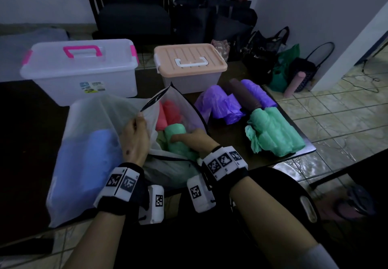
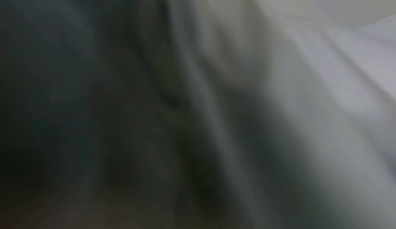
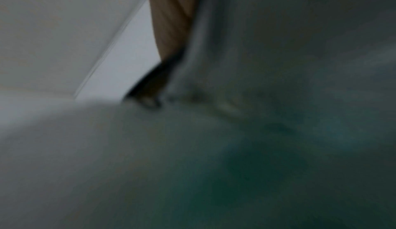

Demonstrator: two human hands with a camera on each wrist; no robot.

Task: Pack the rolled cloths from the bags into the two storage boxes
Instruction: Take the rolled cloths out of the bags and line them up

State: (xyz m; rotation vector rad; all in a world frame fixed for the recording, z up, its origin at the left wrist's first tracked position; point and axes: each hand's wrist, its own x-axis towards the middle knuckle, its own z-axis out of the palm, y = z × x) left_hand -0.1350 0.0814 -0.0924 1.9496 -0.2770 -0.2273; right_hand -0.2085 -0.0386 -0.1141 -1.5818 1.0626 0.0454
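Right hand [image 1: 195,140] fingers apparently wrap green roll [image 1: 178,140]; left hand [image 1: 135,140] pinches bag [image 1: 100,109].

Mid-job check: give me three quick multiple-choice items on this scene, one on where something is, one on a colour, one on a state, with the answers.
1. Where is the right hand?
A. On the peach lid
B. Inside the open mesh bag, on a green rolled cloth
C. On the floor tiles

2. What colour is the handle on the clear storage box?
A. Pink
B. Black
C. Yellow

3. What state are the two storage boxes in?
A. Both open
B. One open
C. Both lidded

Answers:
1. B, its fingers curl round the green roll within the bag mouth that the left hand holds up.
2. A, a pink handle and clips sit on its lid.
3. C, the peach-lidded box is covered too.
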